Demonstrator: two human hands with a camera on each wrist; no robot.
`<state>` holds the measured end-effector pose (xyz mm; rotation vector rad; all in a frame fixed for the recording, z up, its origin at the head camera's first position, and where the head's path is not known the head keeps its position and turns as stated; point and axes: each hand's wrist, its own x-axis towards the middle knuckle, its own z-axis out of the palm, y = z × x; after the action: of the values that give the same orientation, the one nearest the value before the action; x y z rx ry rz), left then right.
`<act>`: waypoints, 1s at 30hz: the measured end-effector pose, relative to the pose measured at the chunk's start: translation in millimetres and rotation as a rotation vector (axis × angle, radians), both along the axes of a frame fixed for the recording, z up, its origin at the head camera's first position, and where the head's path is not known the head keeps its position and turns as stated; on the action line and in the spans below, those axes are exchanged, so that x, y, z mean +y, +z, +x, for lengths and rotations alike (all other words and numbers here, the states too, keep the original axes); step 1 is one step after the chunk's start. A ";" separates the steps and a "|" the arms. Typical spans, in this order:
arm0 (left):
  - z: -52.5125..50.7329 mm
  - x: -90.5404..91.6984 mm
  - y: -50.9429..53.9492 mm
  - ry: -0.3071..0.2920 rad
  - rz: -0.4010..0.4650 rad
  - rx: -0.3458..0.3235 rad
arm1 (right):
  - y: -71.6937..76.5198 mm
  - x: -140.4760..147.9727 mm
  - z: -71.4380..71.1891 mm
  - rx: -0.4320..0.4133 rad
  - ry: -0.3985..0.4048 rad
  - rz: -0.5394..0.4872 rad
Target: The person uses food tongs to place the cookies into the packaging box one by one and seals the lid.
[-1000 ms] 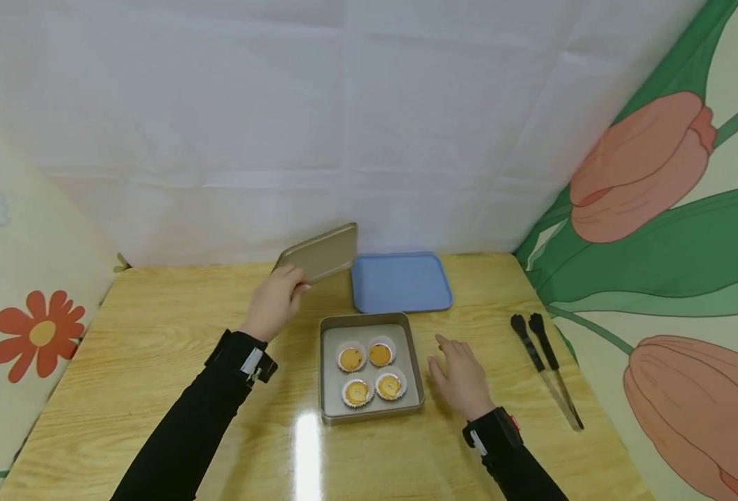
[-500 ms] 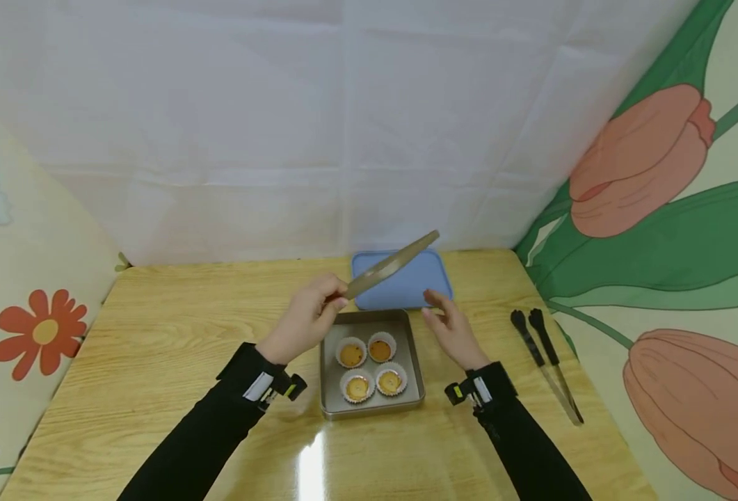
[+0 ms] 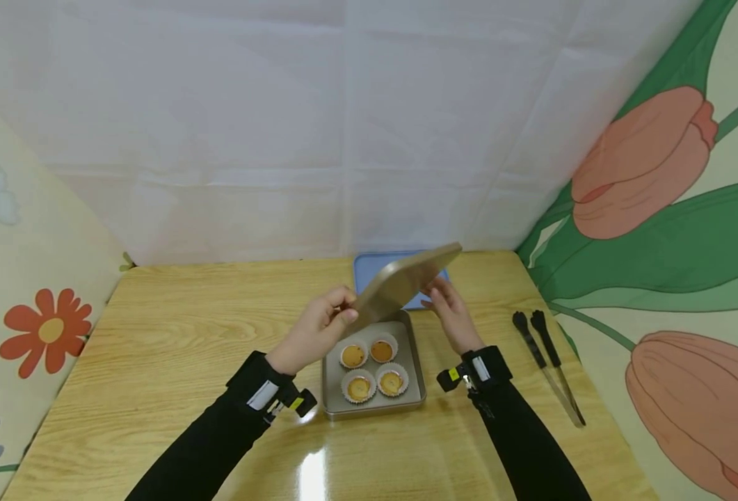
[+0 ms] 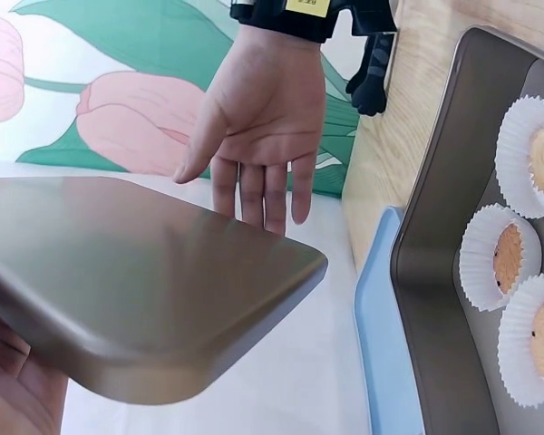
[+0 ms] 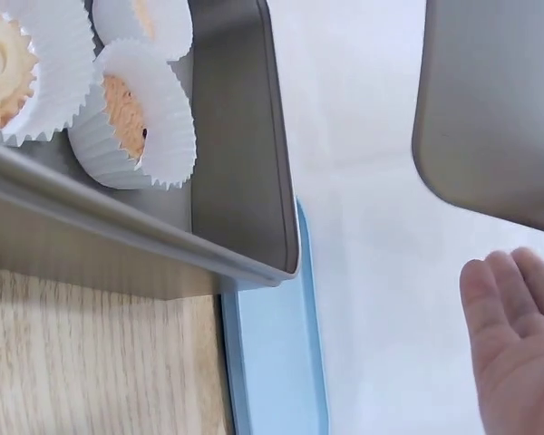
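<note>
A bronze-coloured metal lid (image 3: 400,285) is held tilted in the air above a square metal baking tin (image 3: 414,362). My left hand (image 3: 315,330) grips its near left edge. Beside the lid's right part is my right hand (image 3: 451,314), its fingers extended and partly hidden behind the lid in the left wrist view. A small gap separates those fingertips from the lid (image 5: 499,109) in the right wrist view. Inside the tin lie several round cookies (image 3: 359,388) in white fluted paper cups (image 4: 479,258).
Behind the tin lies a blue tray (image 3: 369,268), partly covered by the lid. A pair of tongs (image 3: 550,369) with black ends lies at the right of the wooden table (image 3: 218,313). A white cloth backdrop (image 3: 250,139) rises at the table's back edge.
My left hand has carried the lid from the far left rightward to above the tin's back part, and it has turned. My right hand has moved from the tin's right side up to the lid.
</note>
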<state>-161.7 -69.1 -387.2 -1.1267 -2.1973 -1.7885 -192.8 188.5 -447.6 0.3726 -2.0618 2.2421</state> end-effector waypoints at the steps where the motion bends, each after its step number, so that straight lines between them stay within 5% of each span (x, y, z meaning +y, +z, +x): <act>1: 0.1 -0.2 -0.3 -0.001 0.001 0.001 | -0.2 -0.9 -0.4 -0.005 -0.005 -0.002; 11: 1.6 -2.1 -0.4 0.039 0.064 -0.152 | 3.1 0.3 0.9 0.060 -0.022 0.096; 18: -0.2 -6.2 -2.7 0.085 0.098 -0.210 | 23.9 1.8 14.0 0.056 -0.064 0.231; 26: -2.2 -9.6 -4.8 0.269 0.084 -0.274 | 45.6 -2.0 31.5 0.078 -0.187 0.382; 30: -4.2 -12.6 -6.0 0.355 0.022 -0.281 | 33.7 3.9 26.8 0.090 -0.244 0.436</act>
<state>-165.9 -81.7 -393.2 -0.4586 -2.3311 -1.8930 -166.0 192.5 -413.9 0.2237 -2.3875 1.6064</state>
